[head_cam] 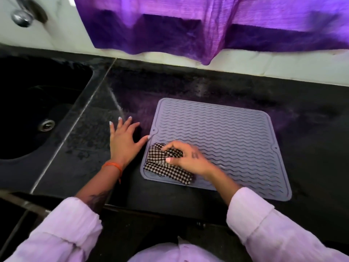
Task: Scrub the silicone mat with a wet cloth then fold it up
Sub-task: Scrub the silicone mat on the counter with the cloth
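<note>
A grey silicone mat (222,144) is laid flat on the black bench (188,87), to the right of the dark sink (37,103). The mat is roughly square with rounded corners, a raised rim, and rows of wavy ridges across its whole surface; small notches are seen at the middle of its left and right edges. A folded black-and-white checked cloth (166,165) is rested on the near left corner of the mat, one end reaching the mat's front edge. The cloth is gripped by the right hand (187,157), fingers curled over its top and the thumb pressed against its near side. The left hand (122,140) is spread open and flat on the bench just beside the mat, its thumb tip touching the mat's left rim. A purple curtain (207,25) is hung behind the bench.
</note>
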`<state>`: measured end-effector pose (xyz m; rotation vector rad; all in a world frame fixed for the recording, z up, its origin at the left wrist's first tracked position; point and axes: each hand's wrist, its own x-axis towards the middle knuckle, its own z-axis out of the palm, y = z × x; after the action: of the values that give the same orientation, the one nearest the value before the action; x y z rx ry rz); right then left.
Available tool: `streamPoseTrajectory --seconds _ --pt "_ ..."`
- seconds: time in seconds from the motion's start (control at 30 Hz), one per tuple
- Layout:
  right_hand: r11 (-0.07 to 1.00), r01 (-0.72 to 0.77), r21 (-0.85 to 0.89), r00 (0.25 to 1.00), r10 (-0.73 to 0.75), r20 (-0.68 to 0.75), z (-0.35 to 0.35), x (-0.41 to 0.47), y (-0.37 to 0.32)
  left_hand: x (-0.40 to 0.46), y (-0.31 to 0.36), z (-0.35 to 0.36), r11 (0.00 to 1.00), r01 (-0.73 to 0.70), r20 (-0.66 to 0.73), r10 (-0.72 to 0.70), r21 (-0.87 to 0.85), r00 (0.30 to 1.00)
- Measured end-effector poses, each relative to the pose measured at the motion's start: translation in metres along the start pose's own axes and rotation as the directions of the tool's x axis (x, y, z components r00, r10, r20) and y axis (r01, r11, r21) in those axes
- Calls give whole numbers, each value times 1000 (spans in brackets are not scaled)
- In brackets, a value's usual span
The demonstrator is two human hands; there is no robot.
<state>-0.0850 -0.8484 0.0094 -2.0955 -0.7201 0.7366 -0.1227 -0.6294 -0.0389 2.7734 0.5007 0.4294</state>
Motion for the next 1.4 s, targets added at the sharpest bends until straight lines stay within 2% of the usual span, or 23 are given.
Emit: streamPoseTrajectory --seconds 0.03,0.07,0.1,0.13,0.23,0.3,0.37,0.47,0.57,0.63,0.7,0.77,0.87,0.97,1.07,1.13,1.23,1.33,1.4 --pt "939 88 -331 992 -111 -51 6 0 -1 0 0 1 1000 3 -4 -3 6 1000" --pt "806 134 -577 966 -236 -105 11 0 -2 0 0 1 1000 4 -4 -4 13 1000" --pt "696 129 -706 937 -319 -143 16 -3 -3 0 0 2 1000 2 -2 -2 19 1000" --pt "655 101 -749 925 -339 -171 22 -6 -2 0 0 2 1000 -2 -2 2 21 1000" --pt "661 72 -747 951 -271 -148 44 -15 6 1 -1 3 999 -14 3 14 29 1000" --pt "639 99 -763 949 -291 -121 46 -15 12 2 -3 3 999 -17 8 17 30 1000" --pt "672 147 -726 954 -290 -75 36 -9 10 3 -3 3 999 -21 11 21 27 1000" --pt "703 248 -667 921 -384 -63 31 -7 7 3 -5 4 999 -26 10 26 26 1000" --pt "595 318 -739 874 -485 -14 44 -15 11 1 -5 7 1000 -16 6 16 17 1000" --pt "588 328 -739 880 -474 12 47 -15 12 1 -5 7 1000 -11 0 11 15 1000" --pt "641 348 -684 901 -431 55 40 -9 9 2 -5 7 1000 -14 5 14 24 1000" --pt "704 337 -625 912 -408 33 31 1 7 4 -7 5 1000 -13 15 13 26 1000" --pt "680 241 -693 908 -410 -85 24 15 8 4 -8 4 999 -14 40 12 50 999" --pt "641 230 -733 927 -374 -35 21 25 11 4 -7 4 998 -5 44 2 55 999" --pt "683 314 -659 921 -388 37 7 38 13 4 -8 5 998 -1 51 -2 66 999" --pt "685 300 -664 903 -429 -36 -2 50 15 4 -9 6 998 1 51 -5 61 999" --pt "641 183 -745 908 -402 -122 -2 61 18 4 -9 6 998 14 57 -17 54 998" --pt "629 216 -747 912 -403 -76 -4 68 22 5 -9 6 997 20 70 -25 68 997" --pt "674 267 -689 917 -398 -34 -15 77 20 6 -9 6 997 19 74 -25 74 997"
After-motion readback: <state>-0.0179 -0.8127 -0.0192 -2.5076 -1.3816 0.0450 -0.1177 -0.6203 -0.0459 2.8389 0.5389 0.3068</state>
